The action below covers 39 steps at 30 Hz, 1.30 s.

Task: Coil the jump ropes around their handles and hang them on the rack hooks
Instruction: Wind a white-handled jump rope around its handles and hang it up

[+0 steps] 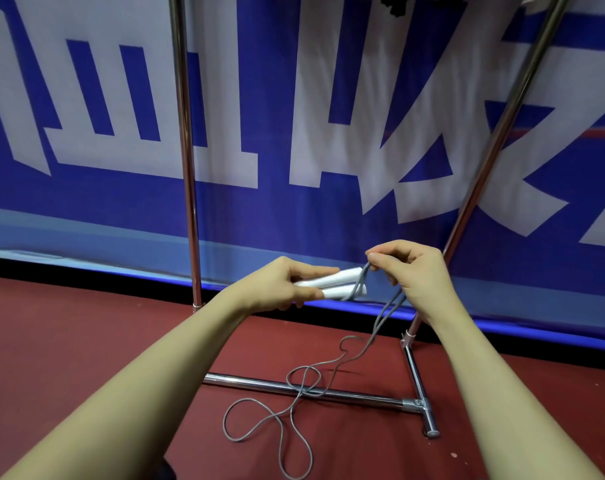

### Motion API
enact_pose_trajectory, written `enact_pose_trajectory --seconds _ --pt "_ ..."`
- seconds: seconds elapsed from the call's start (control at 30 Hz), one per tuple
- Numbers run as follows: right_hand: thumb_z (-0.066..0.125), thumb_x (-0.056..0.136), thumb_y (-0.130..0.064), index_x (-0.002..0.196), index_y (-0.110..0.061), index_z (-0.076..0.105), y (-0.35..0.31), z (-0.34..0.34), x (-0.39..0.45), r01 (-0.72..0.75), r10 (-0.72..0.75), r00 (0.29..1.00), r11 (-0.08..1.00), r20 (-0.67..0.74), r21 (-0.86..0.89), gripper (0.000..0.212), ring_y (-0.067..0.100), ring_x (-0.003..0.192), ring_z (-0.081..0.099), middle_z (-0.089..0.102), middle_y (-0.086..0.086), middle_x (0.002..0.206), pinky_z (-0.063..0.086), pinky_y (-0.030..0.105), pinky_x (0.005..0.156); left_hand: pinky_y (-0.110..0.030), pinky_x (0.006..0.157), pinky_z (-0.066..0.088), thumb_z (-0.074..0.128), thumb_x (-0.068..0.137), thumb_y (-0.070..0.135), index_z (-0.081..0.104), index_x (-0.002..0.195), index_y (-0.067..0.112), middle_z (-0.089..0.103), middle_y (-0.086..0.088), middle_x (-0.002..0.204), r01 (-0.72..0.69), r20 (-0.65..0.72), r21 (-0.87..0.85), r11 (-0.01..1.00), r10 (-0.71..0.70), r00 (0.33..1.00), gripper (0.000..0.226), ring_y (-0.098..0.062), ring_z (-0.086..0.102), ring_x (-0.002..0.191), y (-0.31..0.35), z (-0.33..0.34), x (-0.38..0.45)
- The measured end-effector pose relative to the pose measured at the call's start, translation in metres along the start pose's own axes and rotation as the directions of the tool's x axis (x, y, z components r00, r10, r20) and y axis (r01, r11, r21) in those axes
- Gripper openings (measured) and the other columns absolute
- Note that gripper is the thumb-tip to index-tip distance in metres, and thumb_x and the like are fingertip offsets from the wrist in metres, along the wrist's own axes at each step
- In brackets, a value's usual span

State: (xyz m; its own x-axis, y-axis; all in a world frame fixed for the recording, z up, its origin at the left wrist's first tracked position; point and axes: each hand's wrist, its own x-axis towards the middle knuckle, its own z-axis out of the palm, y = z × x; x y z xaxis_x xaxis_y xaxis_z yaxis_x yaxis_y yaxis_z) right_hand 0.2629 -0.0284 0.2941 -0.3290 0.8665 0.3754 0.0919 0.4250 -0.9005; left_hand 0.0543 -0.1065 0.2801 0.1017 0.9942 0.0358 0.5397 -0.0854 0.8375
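Head view: a person stands before a metal rack [349,395], both forearms reaching forward over a dark red floor [69,341].
Left hand: the left hand [280,285] grips the two white handles [335,286] side by side, fingers curled round their near ends, handles pointing to the right.
Right hand: the right hand [410,268] pinches the grey rope [294,393] between thumb and fingertips just above the far ends of the handles.
Rope position: from the pinch the cord passes over the handle tips, where about one turn seems to sit; two strands then drop past the right wrist to the floor, where the rest lies in loose loops, crossing the rack's lower bar.
Progress: by my reading the coiling has only begun. Most of the rope is unwound on the floor, so nearly all the winding is left, then the hanging.
Hooks: the top of the rack is cut off by the frame edge; dark shapes [394,3] hang there, but I cannot tell whether they are hooks or other ropes.
Other ropes: none can be made out for certain, so how many remain is unclear.
Writing: the blue banner [294,216] behind the rack carries very large white characters, cropped and blurred; I cannot read them. No brand shows on the handles.
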Motion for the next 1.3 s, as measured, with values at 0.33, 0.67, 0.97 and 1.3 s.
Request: enact_pose_trajectory --seconds 0.33,0.67,0.97,1.3 --pt "0.07 0.083 -0.009 0.067 -0.015 0.069 -0.002 -0.002 0.003 -0.068 0.071 0.997 0.983 -0.012 0.169 0.017 0.006 0.056 0.054 0.062 -0.005 0.059 0.046 0.018 0.056 -0.019 0.046 0.031 0.069 0.088 0.012 0.063 0.12 0.041 0.053 0.005 0.06 -0.128 0.106 -0.152 0.98 0.145 0.984 0.044 -0.009 0.033 0.047 0.03 0.004 -0.01" --pt "0.046 0.099 -0.009 0.083 -0.012 0.073 0.012 0.003 0.001 -0.27 0.215 0.953 0.922 0.213 0.277 0.032 0.007 0.044 0.027 0.044 0.0 0.061 0.029 0.02 0.042 -0.019 0.044 0.028 0.072 0.085 0.011 0.068 0.118 0.031 0.057 -0.002 0.06 -0.239 -0.332 -0.276 0.931 0.142 0.933 0.039 -0.012 0.033 0.048 0.031 -0.002 -0.001" --pt "0.06 0.09 -0.015 0.1 0.003 0.069 0.008 -0.002 -0.003 -0.257 0.168 0.89 0.953 0.424 0.161 0.022 0.009 0.044 0.032 0.044 0.001 0.063 0.037 0.021 0.046 -0.014 0.062 0.04 0.068 0.089 0.021 0.063 0.126 0.032 0.065 0.022 0.071 -0.109 -0.369 -0.012 0.994 0.097 0.924 0.039 -0.002 0.051 0.057 0.002 -0.005 0.005" --pt "0.059 0.092 -0.015 0.079 -0.001 0.068 -0.003 -0.004 -0.003 -0.195 0.123 0.931 0.964 0.345 0.183 0.021 0.009 0.044 0.026 0.037 -0.004 0.054 0.024 0.019 0.043 -0.011 0.083 0.044 0.07 0.087 0.017 0.064 0.125 0.03 0.069 0.024 0.106 -0.058 -0.146 0.086 0.995 0.07 0.987 0.041 0.013 0.06 0.091 -0.009 -0.011 -0.001"
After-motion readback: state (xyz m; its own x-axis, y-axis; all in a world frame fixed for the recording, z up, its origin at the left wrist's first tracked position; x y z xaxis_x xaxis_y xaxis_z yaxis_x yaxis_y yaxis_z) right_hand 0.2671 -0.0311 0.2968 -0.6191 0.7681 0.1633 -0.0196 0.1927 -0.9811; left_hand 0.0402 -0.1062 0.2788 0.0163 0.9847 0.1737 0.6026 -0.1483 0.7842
